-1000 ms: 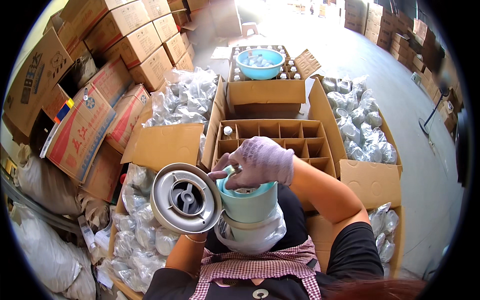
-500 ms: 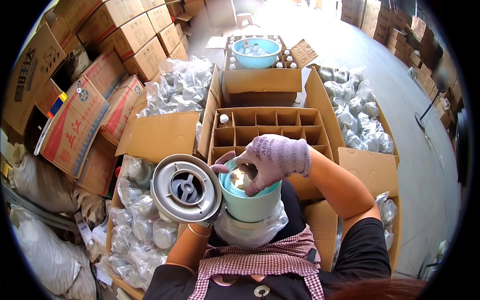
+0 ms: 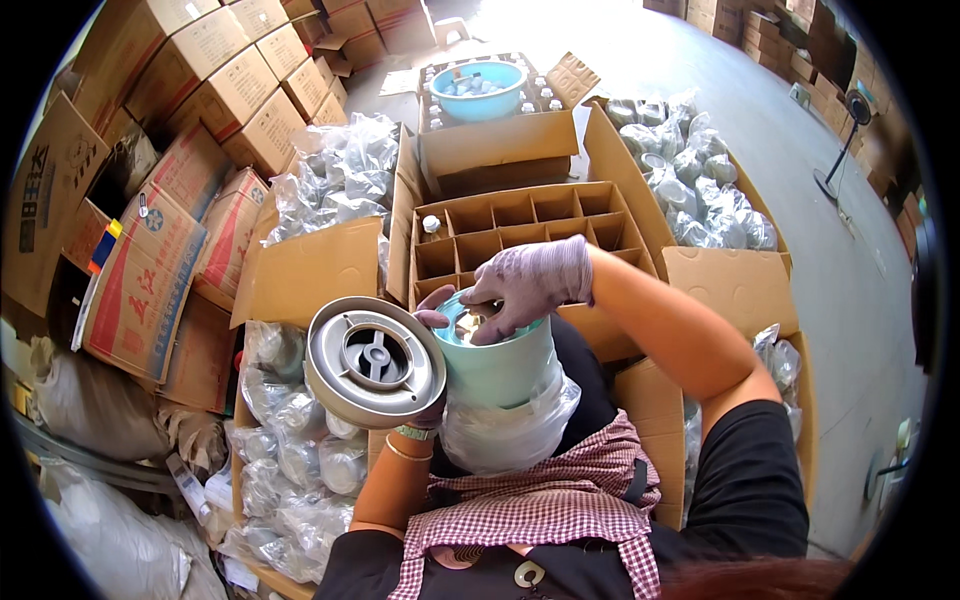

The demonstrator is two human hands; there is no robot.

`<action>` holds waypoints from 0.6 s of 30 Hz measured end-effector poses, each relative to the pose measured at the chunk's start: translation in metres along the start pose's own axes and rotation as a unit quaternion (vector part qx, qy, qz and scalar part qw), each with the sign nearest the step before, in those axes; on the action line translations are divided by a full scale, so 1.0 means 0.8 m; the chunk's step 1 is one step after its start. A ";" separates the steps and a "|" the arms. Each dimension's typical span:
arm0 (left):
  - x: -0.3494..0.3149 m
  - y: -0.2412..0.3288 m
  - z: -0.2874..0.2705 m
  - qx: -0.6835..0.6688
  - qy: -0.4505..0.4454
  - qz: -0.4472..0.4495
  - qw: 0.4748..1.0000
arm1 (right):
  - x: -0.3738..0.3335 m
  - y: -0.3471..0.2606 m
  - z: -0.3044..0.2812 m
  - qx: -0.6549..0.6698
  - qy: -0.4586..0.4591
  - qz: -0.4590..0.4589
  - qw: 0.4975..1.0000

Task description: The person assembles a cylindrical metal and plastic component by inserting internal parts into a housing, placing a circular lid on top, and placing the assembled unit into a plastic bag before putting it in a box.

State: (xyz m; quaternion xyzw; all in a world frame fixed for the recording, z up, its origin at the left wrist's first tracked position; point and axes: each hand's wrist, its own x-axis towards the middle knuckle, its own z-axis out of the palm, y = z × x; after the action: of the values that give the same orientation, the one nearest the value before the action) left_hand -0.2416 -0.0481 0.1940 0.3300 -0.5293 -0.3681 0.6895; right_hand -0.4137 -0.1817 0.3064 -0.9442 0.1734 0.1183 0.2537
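Gloved in grey-purple, my left hand (image 3: 434, 304) is wrapped round the left side of a pale blue-green cylindrical container (image 3: 500, 372). A round grey lid (image 3: 352, 392), its underside up and a dark knob in its middle, rests against that hand and hides most of it. Clear plastic bag (image 3: 510, 430) wraps the container's lower part, which is close to my lap. My right hand (image 3: 520, 288), also gloved, bends over the container's mouth with curled fingers inside the rim. Something pale and yellowish shows by the fingertips; its kind is unclear.
Beyond the container stands a divided cardboard box (image 3: 530, 215) with one white-capped bottle (image 3: 431, 227). Farther back, a blue basin (image 3: 478, 88) sits on a box of bottles. Boxes of plastic-wrapped items (image 3: 300, 440) flank me. Stacked cartons (image 3: 215, 90) rise at the left.
The view has shifted a little. My right hand has dipped lower at the container's mouth, its fingers now more inside the rim. My left hand still keeps the lid and container together.
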 end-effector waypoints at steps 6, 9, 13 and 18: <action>-0.005 -0.007 0.007 -0.042 0.016 0.002 0.999 | 0.001 0.015 0.013 0.011 0.019 -0.024 0.999; -0.003 -0.042 -0.023 0.008 -0.034 0.038 0.999 | 0.000 -0.021 0.001 -0.010 -0.010 0.116 0.993; -0.007 -0.046 -0.036 0.132 -0.036 0.024 0.990 | -0.011 -0.026 0.014 -0.051 0.075 0.125 0.988; 0.056 0.004 -0.066 -0.096 0.091 0.021 0.991 | -0.015 0.018 0.043 0.238 0.479 -0.020 0.844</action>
State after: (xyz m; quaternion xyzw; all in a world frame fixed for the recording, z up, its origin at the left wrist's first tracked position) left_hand -0.1821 -0.0813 0.2066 0.2831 -0.4336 -0.3708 0.7710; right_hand -0.4353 -0.1725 0.2750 -0.7971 0.2775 -0.3990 0.3585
